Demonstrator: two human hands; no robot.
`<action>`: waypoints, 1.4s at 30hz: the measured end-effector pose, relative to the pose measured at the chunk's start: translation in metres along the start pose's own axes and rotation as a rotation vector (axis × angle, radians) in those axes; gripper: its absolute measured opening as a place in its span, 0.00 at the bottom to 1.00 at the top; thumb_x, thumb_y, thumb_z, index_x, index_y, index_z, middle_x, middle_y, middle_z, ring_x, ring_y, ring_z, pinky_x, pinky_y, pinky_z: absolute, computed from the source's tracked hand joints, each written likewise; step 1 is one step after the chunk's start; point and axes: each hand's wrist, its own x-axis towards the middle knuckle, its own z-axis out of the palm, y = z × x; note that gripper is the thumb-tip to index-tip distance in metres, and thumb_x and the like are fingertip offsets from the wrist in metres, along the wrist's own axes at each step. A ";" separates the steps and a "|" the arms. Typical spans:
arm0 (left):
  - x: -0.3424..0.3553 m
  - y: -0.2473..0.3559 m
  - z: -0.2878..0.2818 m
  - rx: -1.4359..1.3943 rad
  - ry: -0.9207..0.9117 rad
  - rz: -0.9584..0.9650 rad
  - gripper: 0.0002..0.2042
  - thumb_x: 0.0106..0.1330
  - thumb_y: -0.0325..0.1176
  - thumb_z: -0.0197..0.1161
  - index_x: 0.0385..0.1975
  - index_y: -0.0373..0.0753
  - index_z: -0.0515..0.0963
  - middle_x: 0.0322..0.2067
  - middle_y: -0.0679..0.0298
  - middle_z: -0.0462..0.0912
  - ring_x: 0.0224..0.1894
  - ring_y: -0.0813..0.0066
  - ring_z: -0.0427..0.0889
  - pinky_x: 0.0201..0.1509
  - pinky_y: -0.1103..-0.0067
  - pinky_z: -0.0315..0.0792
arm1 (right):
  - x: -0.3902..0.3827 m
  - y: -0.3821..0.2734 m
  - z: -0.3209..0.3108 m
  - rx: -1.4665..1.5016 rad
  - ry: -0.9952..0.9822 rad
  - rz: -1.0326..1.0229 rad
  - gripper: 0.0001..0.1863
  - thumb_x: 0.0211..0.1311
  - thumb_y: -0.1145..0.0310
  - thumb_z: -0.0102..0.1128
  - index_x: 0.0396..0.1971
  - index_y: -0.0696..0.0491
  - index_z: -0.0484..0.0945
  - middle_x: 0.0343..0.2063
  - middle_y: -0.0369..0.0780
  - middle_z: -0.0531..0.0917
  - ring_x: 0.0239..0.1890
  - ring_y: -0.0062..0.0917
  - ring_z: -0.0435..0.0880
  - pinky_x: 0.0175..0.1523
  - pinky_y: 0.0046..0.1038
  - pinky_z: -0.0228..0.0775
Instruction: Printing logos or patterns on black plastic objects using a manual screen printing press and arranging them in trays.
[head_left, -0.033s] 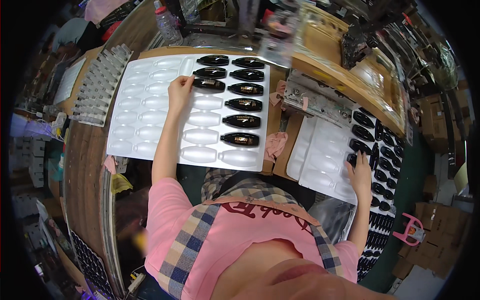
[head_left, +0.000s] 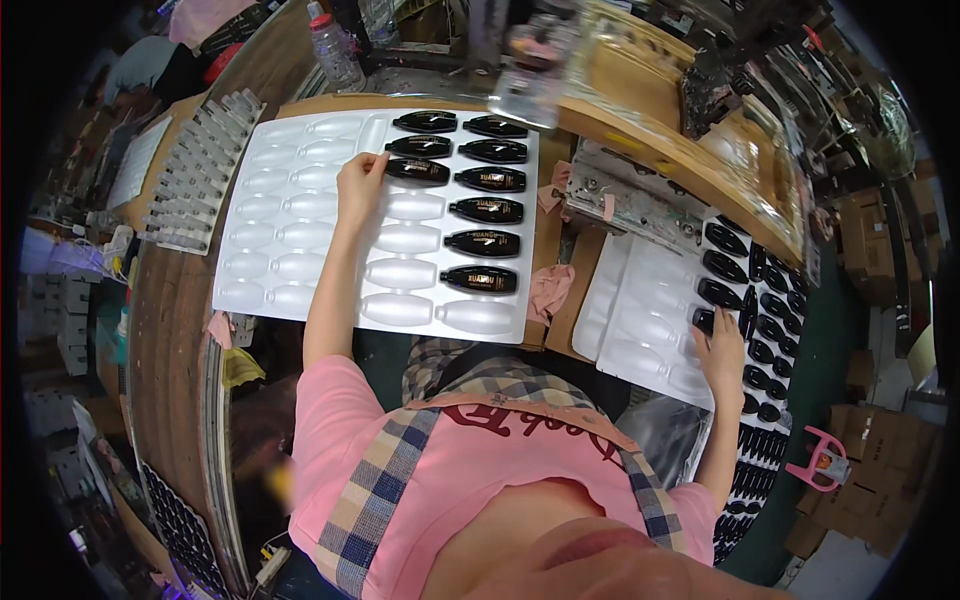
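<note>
A large white moulded tray (head_left: 330, 290) lies in front of me, with several black printed bottles (head_left: 484, 241) in its right-hand columns. At the left end of one black bottle (head_left: 418, 172), the pinched fingers of my left hand (head_left: 361, 182) hold its tip in the tray. On the right, a second white tray (head_left: 640, 330) carries black bottles along its right side. My right hand (head_left: 722, 352) has its fingers closed round the lowest black bottle (head_left: 704, 320) there; the hand covers part of it.
A wooden-framed machine (head_left: 690, 150) overhangs the space between and behind the trays. A pink cloth (head_left: 550, 292) lies between them. Clear upright tubes (head_left: 190, 180) stand at left. More black bottles (head_left: 770, 328) fill a sheet at right. Cardboard boxes (head_left: 885, 450) stand beyond.
The machine's wooden frame and the clear part at its left end have shifted slightly left. The fingers of my right hand have drawn in a little at the bottle. My left hand has stayed put.
</note>
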 end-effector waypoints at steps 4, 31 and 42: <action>-0.006 0.016 -0.001 0.295 0.091 0.232 0.10 0.55 0.35 0.59 0.29 0.33 0.77 0.24 0.55 0.78 0.28 0.65 0.77 0.31 0.76 0.69 | -0.005 0.003 -0.015 -0.177 0.038 -0.042 0.24 0.45 0.68 0.61 0.46 0.59 0.69 0.42 0.45 0.72 0.44 0.38 0.71 0.44 0.32 0.67; -0.008 0.115 -0.007 -0.544 -0.042 0.259 0.10 0.59 0.32 0.59 0.31 0.30 0.77 0.25 0.66 0.78 0.28 0.83 0.73 0.34 0.87 0.68 | 0.119 -0.125 -0.071 0.722 0.250 -0.399 0.18 0.54 0.65 0.57 0.43 0.60 0.72 0.39 0.43 0.76 0.39 0.28 0.74 0.48 0.25 0.62; -0.046 0.002 -0.019 -0.121 0.028 -0.124 0.14 0.57 0.40 0.60 0.26 0.31 0.76 0.19 0.65 0.76 0.19 0.83 0.72 0.22 0.84 0.65 | 0.045 0.005 0.010 0.089 0.117 0.012 0.27 0.54 0.67 0.54 0.53 0.61 0.61 0.49 0.54 0.68 0.49 0.45 0.68 0.54 0.34 0.60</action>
